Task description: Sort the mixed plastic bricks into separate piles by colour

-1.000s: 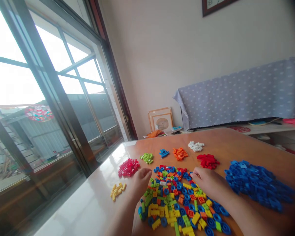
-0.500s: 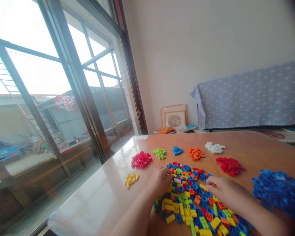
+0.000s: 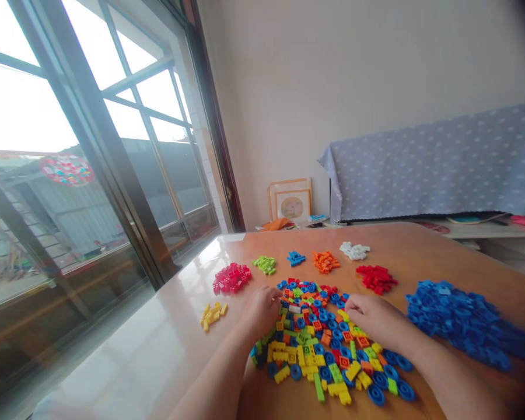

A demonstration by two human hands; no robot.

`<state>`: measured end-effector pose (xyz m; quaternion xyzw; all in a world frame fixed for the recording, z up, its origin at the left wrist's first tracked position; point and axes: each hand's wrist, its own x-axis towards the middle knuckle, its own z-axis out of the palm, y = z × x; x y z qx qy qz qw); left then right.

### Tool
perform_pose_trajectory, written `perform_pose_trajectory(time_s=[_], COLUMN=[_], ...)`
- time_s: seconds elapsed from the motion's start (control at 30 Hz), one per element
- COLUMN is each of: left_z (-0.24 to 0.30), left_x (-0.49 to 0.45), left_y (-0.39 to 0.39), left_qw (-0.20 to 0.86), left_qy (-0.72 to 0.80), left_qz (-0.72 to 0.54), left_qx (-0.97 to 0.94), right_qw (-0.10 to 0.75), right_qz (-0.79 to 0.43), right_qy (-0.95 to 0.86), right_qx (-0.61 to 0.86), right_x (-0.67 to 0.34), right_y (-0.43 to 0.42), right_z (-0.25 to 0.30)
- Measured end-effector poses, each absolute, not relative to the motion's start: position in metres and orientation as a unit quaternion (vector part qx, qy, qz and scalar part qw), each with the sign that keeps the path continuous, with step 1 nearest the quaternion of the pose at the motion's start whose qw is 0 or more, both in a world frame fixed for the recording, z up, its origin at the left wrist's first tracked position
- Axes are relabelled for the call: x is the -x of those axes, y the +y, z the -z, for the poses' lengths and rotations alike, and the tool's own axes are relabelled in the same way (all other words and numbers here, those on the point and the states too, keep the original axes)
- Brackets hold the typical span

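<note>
A spread-out pile of mixed toy building bricks point(image 3: 306, 353) in yellow, green, red, orange and blue lies in front of me, with blue rings among them. At its upper left edge is my left hand point(image 3: 262, 309), fingers curled in against the bricks. My right hand point(image 3: 370, 315) rests at the pile's right edge, closed beside blue and yellow pieces. The fingertips of both hands are partly hidden, and I cannot make out any piece in them.
Sorted heaps ring the pile on the wooden table point(image 3: 149, 350): yellow point(image 3: 213, 316), pink point(image 3: 231, 278), green point(image 3: 265, 265), small blue point(image 3: 296, 258), orange point(image 3: 325, 262), white point(image 3: 354, 251) and red point(image 3: 376, 279) bricks. A large blue heap point(image 3: 459, 321) lies right. Glass windows stand left.
The view has turned a little to the right, so everything sits further left and slightly higher. Both hands keep about the same places at the pile's edges.
</note>
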<state>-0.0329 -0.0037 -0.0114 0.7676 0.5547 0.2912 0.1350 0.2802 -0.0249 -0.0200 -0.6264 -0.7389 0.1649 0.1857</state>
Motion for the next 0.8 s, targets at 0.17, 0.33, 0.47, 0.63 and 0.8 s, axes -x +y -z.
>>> perform_pose_trajectory(time_s=[0.17,0.33,0.47,0.63,0.8], left_z=[0.009,0.007,-0.001,-0.012,-0.019], left_x=[0.033,0.03,0.022,0.016,0.009], left_y=[-0.003,-0.005,-0.013,-0.022,-0.03], left_qw=[0.126,0.119,0.135,0.15,0.165], left_qy=[0.543,0.531,0.508,0.489,0.468], left_qz=[-0.306,-0.3,-0.299,-0.303,-0.328], left_qx=[-0.772,-0.784,-0.796,-0.804,-0.804], right_qw=[0.185,0.18,0.17,0.165,0.213], right_qz=[-0.16,-0.159,-0.155,-0.164,-0.165], right_qy=[-0.73,-0.73,-0.734,-0.751,-0.759], right_qx=[0.639,0.641,0.639,0.618,0.593], right_x=[-0.279,-0.276,-0.274,-0.27,-0.258], right_y=[-0.027,-0.029,-0.029,-0.03,-0.036], right_z=[0.013,0.013,0.013,0.01,0.004])
